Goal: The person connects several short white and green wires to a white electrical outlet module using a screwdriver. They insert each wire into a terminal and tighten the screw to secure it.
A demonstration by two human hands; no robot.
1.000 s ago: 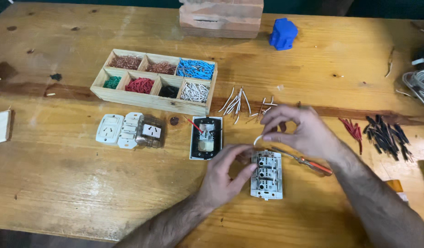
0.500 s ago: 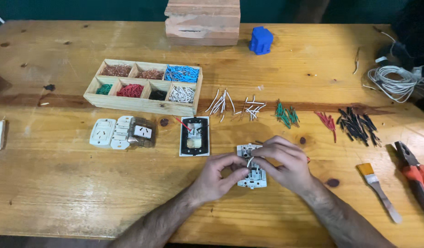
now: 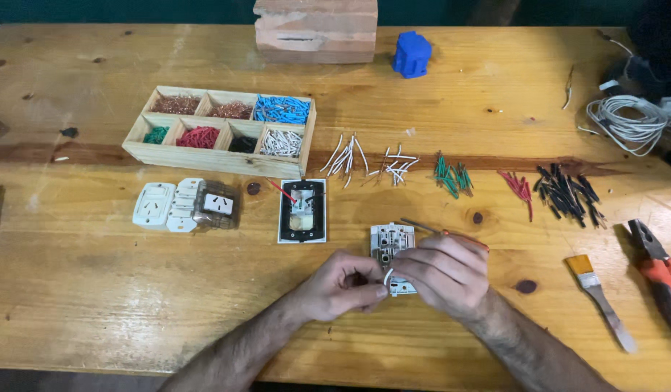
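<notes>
Nearest me, the left hand [image 3: 343,284] pinches a short white wire [image 3: 387,275] at the white socket module [image 3: 391,250] lying on the counter [image 3: 96,305]. The right hand [image 3: 441,272] curls over the module, gripping a thin screwdriver [image 3: 452,234]. Just beyond sits a black-framed socket [image 3: 302,210], then loose wire bundles [image 3: 372,160], and the compartmented wooden tray [image 3: 223,132] farther back.

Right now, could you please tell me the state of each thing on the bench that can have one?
White socket module: flat on the table, both hands on it.
Left hand: pinching a short white wire.
Right hand: closed on a thin screwdriver.
Black-framed plate: lying open, insides showing.
Sorting tray: compartments filled.
Pliers: lying unused.
</notes>
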